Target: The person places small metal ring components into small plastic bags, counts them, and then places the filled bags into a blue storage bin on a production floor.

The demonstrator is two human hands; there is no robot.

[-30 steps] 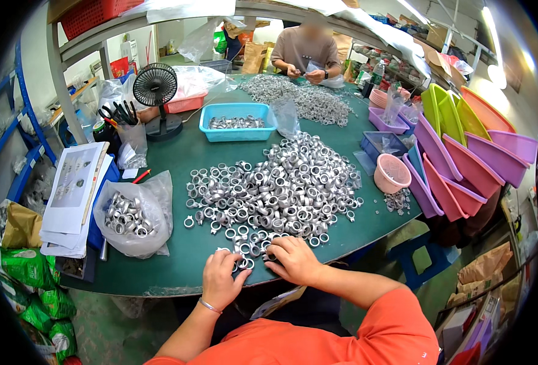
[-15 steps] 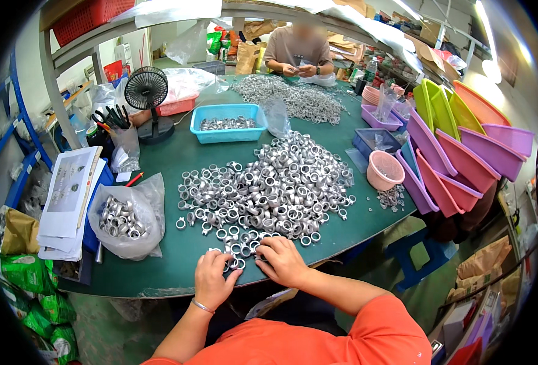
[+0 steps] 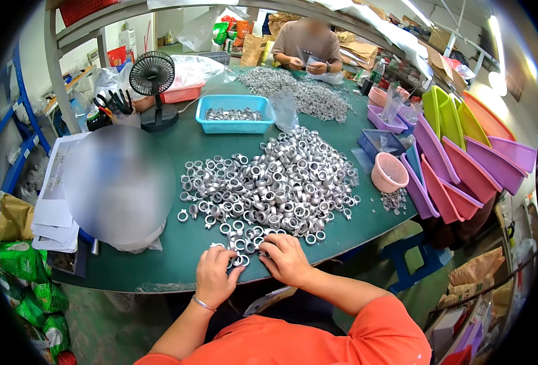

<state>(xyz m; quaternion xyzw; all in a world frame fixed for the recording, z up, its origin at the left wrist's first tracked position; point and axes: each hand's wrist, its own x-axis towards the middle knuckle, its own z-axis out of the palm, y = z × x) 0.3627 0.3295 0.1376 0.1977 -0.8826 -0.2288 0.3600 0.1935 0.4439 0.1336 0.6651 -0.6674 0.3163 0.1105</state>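
Observation:
A loose heap of silvery metal rings (image 3: 287, 182), each with a small lug, spreads over the green table (image 3: 178, 267). At the heap's near end, by the table's front edge, my left hand (image 3: 216, 275) is closed with its fingertips on a metal ring; more rings lie beside the thumb. Just to the right, my right hand (image 3: 288, 260) curls its fingers in over a metal ring, mostly hidden by them. A few rings (image 3: 241, 244) lie between the two hands.
Behind the heap stands a blue tray (image 3: 232, 126) of metal parts, with a black fan (image 3: 152, 85) to its left. A pink bucket (image 3: 389, 172) and stacked coloured bins (image 3: 457, 158) are at right. A blurred patch covers the left side. Across the table a person (image 3: 308, 48) handles small parts.
The view has shifted slightly, and a blurred patch now covers the plastic bag of rings at left. Both hands stay at nearly the same spot among the rings.

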